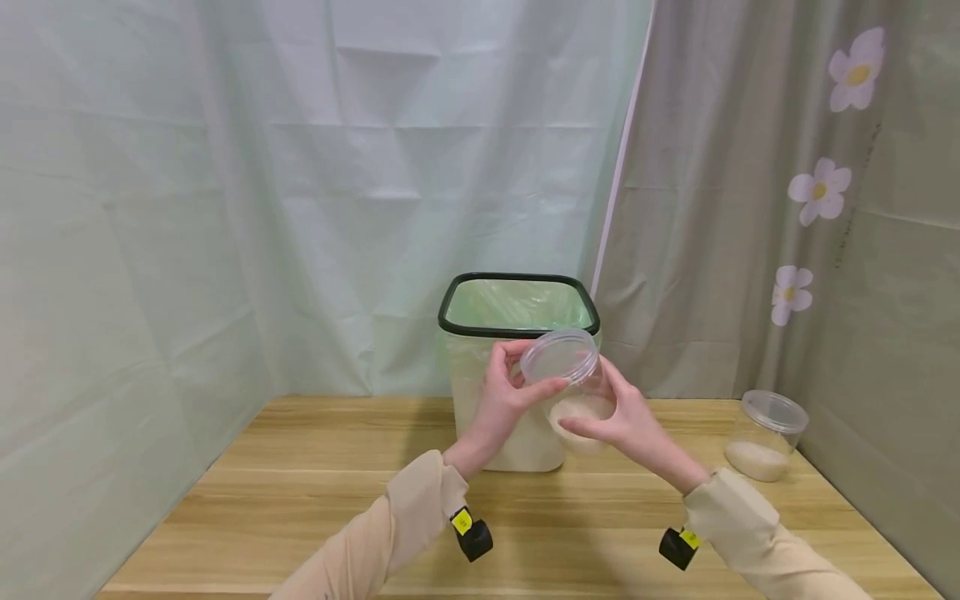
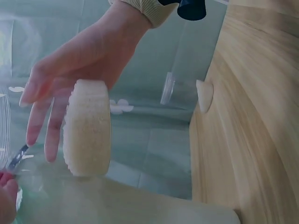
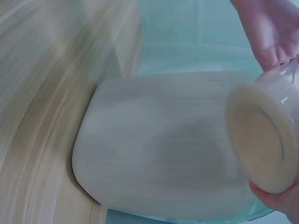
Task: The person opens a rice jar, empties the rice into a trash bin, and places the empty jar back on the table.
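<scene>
In front of the bin I hold a clear plastic jar (image 1: 581, 410) with a layer of white, rice-like grains at its bottom. It is raised off the table and tilted. My left hand (image 1: 501, 402) pinches the clear screw lid (image 1: 558, 357) at the jar's mouth, thumb along the near edge. The right hand (image 1: 633, 423) grips the jar's body from the right, its thumb across the near side. The grains (image 2: 88, 128) show through the wall in the left wrist view. From below, the right wrist view shows the jar's round base (image 3: 259, 140).
A pale waste bin (image 3: 154, 144) with a dark rim (image 1: 517, 332) and a green liner (image 1: 517, 304) stands just behind the jar. At the table's right edge is a second lidded jar (image 1: 765, 437) with white grains. Curtains (image 1: 420, 167) close off the wooden table (image 1: 322, 500).
</scene>
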`<state>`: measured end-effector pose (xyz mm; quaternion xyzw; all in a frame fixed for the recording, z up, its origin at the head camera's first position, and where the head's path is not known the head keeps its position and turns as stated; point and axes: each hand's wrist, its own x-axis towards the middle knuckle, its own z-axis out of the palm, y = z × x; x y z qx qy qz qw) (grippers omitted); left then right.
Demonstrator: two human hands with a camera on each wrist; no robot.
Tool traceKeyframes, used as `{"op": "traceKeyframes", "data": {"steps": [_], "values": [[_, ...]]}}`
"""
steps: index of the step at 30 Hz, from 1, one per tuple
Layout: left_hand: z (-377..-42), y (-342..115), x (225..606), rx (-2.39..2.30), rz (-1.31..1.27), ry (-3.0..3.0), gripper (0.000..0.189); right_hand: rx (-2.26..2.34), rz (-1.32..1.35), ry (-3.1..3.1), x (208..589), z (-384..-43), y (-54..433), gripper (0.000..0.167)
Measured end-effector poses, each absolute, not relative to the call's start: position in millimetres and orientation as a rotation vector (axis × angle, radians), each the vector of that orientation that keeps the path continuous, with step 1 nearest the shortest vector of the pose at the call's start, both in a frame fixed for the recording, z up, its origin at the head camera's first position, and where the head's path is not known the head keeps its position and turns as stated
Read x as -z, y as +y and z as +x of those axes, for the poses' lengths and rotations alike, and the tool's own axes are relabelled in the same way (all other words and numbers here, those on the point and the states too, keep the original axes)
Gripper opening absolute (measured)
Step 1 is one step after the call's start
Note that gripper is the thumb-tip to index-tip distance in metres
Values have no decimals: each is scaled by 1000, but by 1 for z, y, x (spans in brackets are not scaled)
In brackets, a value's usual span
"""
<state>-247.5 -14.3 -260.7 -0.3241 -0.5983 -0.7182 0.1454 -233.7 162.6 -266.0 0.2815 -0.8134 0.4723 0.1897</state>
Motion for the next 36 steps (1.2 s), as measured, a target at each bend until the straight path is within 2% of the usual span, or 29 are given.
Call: {"op": "traceKeyframes", "data": {"steps": [5,8,16,26,36], "values": [[-243,-13,258,2059,-891,-1756,57,-1302,773,-2272,267,-233,161,82],[-256,-14,269,2048,-900,-1760,63,-1291,769,-2279,268,-234,162,82],[-276,-25,283,2091,-1102,-1750,80,-1349,829,-2278,288,-256,180,83],[-285,-35,282,2129,-1333,-1831,64,-1495,981,-2298,293,-258,187,78],[-281,-29,284,2168,-1214,-1800,61,-1456,935,-2314,287,-250,181,79]]}}
